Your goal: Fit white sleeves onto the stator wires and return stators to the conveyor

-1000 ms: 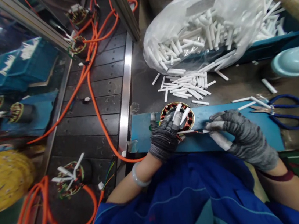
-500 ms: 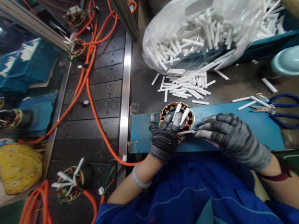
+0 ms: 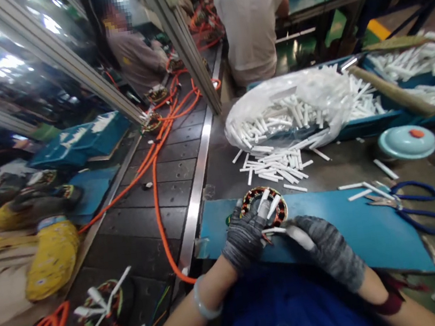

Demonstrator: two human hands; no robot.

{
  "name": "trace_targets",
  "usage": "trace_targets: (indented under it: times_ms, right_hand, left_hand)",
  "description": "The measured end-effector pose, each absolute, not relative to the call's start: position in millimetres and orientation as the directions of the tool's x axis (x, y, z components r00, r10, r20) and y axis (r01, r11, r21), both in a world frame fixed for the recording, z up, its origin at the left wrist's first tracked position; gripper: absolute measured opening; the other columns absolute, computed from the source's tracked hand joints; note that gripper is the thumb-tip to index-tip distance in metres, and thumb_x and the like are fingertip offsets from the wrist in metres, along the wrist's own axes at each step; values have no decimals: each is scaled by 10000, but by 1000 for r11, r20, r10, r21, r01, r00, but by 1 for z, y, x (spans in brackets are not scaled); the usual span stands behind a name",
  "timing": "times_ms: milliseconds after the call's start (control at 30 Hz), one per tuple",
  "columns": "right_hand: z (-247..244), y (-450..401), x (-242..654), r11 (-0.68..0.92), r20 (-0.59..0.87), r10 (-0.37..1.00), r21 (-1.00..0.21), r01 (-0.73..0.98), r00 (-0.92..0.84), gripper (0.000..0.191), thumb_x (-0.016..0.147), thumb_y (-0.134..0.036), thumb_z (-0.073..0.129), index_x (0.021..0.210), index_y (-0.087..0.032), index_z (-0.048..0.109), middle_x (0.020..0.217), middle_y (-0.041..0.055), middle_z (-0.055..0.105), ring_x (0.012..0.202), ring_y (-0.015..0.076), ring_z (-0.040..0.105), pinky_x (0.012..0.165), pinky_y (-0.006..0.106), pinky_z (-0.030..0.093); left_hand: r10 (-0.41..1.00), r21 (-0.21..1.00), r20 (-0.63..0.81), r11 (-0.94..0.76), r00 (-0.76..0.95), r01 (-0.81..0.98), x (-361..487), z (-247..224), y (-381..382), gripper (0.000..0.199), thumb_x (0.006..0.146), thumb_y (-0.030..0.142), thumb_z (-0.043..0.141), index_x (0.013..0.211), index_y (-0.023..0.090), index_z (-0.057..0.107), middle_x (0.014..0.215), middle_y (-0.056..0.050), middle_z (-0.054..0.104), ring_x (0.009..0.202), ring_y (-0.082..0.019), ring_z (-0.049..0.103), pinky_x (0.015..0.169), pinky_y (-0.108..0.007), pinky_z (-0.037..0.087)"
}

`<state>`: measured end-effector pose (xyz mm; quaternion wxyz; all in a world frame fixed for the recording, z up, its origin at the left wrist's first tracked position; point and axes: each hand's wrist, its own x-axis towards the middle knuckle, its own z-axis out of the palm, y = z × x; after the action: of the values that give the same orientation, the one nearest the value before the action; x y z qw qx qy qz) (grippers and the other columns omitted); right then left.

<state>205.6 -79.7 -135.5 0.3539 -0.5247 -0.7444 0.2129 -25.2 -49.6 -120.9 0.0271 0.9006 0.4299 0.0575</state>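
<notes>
A ring-shaped motor stator with copper windings [image 3: 282, 213] lies on the blue mat [image 3: 321, 208], with two white sleeves standing up out of it. My left hand [image 3: 244, 239], in a grey striped glove, grips its left and near side. At the stator's near edge, my gloved right hand [image 3: 324, 245] pinches a thin white tube [image 3: 273, 230] between thumb and fingers. The tube points left towards my left hand; whether a wire runs inside it I cannot tell. Reddish leads show just below the tube.
Loose white tubes [image 3: 278, 162] lie beyond the mat, before a plastic bag [image 3: 284, 89] of more. Blue-handled scissors [image 3: 418, 210] and a light-blue lidded container [image 3: 407, 143] are on the right. Left runs a conveyor [image 3: 173, 191] with orange hoses and another stator [image 3: 101, 314]. Co-workers sit nearby.
The view has tilted up, showing more of the room. My right hand has turned more palm-down, its fingers now curled closer around the tube. My left hand stays on the stator.
</notes>
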Motion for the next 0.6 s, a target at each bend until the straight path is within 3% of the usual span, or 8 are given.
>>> trace_targets:
  times_ms: [100,200,300,433,533,600]
  right_hand:
    - [-153,-86,234,375,327,925,-713,592,-193,305,1034,-311,486,1246,-278,703,1065,59,806,936,230,784,832,369,665]
    - [-175,-92,258,412,360,909,-701,583,-210,318,994,-313,519,1213,-380,741,1073,12,809,937,270,790,814,402,685]
    - [-192,-96,269,432,392,899,-725,537,-193,347,962,-336,536,1205,-478,739,1085,-33,806,934,305,791,781,439,706]
    - [-202,-94,268,463,413,885,-729,505,-214,405,907,-303,571,1230,-490,730,1078,-43,807,898,318,793,776,447,710]
    - [-208,-92,267,464,404,885,-721,514,-232,380,890,-295,572,1180,-442,770,1105,-18,802,916,317,793,815,450,698]
    - [-215,-95,266,434,385,900,-739,515,-206,358,879,-324,592,1161,-443,778,1116,-26,800,931,315,791,823,449,696]
  left_hand:
    - [794,125,6,-604,608,787,-37,-109,-49,720,963,449,569,1605,184,377,1548,-123,531,1413,-261,547,1302,-497,205]
    - [838,167,-94,-518,537,839,-57,-87,-51,850,882,480,683,1619,226,343,1554,-124,517,1417,-287,546,1275,-526,268]
    - [901,162,-188,-364,390,917,-87,-60,-51,958,763,438,801,1605,253,382,1525,-111,554,1395,-290,569,1219,-452,390]
    - [954,-27,-298,-11,3,1000,-133,-38,-46,955,700,321,829,1574,267,447,1451,-114,630,1336,-317,620,1157,-430,458]
    - [901,-163,-319,252,-293,954,-167,-36,-39,891,784,330,761,1595,246,402,1481,-137,604,1330,-310,625,1092,-394,502]
    - [867,-211,-308,339,-392,917,-187,-37,-35,888,838,349,709,1623,183,328,1472,-187,601,1305,-317,643,1055,-390,520]
